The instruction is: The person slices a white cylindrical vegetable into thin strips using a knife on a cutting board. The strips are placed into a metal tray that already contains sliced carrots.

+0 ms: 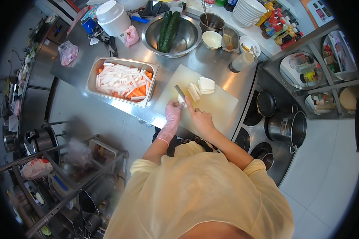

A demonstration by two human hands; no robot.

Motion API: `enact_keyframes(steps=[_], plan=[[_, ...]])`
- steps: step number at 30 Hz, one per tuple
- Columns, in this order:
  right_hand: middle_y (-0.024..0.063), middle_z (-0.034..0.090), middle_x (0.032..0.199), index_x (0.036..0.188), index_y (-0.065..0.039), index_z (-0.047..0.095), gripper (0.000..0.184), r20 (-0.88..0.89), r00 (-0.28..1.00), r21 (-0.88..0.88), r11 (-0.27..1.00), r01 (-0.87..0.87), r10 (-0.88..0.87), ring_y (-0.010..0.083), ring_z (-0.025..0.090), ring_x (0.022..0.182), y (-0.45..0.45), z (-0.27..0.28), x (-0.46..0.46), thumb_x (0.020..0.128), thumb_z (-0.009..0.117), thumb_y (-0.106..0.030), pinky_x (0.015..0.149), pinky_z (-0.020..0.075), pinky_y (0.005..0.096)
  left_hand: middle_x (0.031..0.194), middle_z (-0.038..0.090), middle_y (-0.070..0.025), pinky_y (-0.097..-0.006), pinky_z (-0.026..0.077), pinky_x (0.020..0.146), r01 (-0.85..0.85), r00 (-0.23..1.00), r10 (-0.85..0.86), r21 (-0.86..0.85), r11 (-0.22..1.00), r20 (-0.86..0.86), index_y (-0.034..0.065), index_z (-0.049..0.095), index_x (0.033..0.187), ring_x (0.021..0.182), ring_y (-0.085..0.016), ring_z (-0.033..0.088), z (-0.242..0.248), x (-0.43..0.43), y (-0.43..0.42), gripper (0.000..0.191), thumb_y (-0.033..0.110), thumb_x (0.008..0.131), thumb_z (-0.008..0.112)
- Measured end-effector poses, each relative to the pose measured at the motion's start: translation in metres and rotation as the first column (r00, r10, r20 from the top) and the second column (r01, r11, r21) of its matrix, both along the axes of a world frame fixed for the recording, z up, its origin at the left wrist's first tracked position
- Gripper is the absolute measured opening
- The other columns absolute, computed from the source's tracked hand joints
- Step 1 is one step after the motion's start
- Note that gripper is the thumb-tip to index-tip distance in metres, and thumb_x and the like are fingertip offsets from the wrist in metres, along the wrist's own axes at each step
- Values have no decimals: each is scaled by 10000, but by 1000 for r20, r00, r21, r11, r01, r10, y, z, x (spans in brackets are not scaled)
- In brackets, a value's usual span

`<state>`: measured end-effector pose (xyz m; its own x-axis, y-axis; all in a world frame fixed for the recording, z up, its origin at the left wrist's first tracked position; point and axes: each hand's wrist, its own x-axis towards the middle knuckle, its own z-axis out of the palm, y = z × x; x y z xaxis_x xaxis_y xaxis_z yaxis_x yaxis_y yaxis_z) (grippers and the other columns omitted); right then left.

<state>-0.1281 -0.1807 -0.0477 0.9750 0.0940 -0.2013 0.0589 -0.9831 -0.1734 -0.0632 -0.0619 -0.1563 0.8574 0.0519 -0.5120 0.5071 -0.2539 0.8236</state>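
Observation:
My left hand [173, 112], in a pink disposable glove, holds a piece of white radish [181, 100] down on the pale cutting board [220, 110]. My bare right hand [201, 119] grips a kitchen knife [179, 91], its index finger laid along the blade; the handle is hidden in the palm. The blade is at the held radish piece. Just right of the blade lie several cut radish sticks [194, 92]. A stack of radish slices [206, 85] sits beyond them. A steel pan [151, 97] of white radish and orange carrot sticks [119, 77] stands left of the board.
Behind the board, a steel bowl [194, 38] holds two cucumbers [169, 31]. A squeeze bottle [241, 62] stands near the board's far right corner. Beyond the counter's right edge is a stove with a tall pot [282, 128] and a frying pan [266, 103]. A metal rack [62, 206] is behind me at left.

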Motion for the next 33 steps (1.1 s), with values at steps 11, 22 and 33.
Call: enact_keyframes(steps=[11, 22, 33], plan=[[169, 644, 704, 1516, -110, 106, 869, -52, 998, 111, 993, -24, 30, 325, 633, 574, -9, -6, 17, 756, 517, -26, 512, 505, 433, 789, 663, -96, -295, 496, 698, -3, 999, 4, 17, 1000, -51, -39, 643, 1029, 716, -184, 627, 16, 3, -3, 302, 125, 790, 730], [195, 636, 688, 1518, -162, 98, 846, -63, 993, 206, 972, 109, -98, 359, 620, 568, -18, -45, 29, 800, 529, -47, 523, 492, 464, 836, 672, -88, -278, 492, 688, -30, 998, 25, -74, 997, -60, -29, 636, 1046, 745, -159, 625, 14, 3, -2, 305, 87, 781, 732], [175, 635, 758, 1515, -123, 72, 862, 49, 999, 80, 997, -13, 9, 308, 636, 598, -21, -6, 1, 781, 514, -33, 502, 491, 424, 804, 644, -38, -238, 460, 593, -54, 999, 54, -183, 982, -3, -24, 626, 1059, 668, -113, 582, 4, -7, 4, 261, 56, 819, 690]])
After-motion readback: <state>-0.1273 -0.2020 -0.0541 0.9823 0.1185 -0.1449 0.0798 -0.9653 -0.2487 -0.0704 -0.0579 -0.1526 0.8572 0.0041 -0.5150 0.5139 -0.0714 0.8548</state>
